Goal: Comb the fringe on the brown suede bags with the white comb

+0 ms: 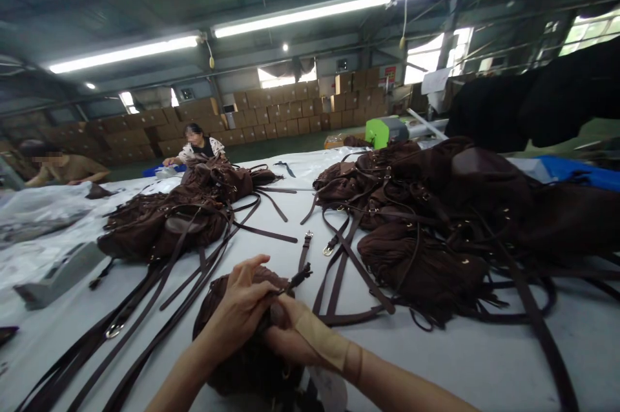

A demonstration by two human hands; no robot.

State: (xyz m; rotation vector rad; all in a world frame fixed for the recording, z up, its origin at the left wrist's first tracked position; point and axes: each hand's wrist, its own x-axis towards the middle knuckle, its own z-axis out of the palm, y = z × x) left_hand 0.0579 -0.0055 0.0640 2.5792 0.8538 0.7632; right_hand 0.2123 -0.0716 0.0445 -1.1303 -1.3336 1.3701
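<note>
A dark brown handbag stands on the white table close in front of me. My left hand grips the bag's top from the left; its thumb and lower fingers are closed, while the upper fingers lift away. Against it from the right, my right hand is closed on the same top part, and a pale wrap covers its thumb and wrist. A dark tassel sticks out just beyond my fingertips. Exactly which piece sits between the fingers is hidden. Beyond the bag lies a buckled strap.
Piles of brown bags lie at left, with more bags at right. Long straps trail over the table. A grey tape dispenser stands at far left. Two people sit across the table; stacked cartons line the back.
</note>
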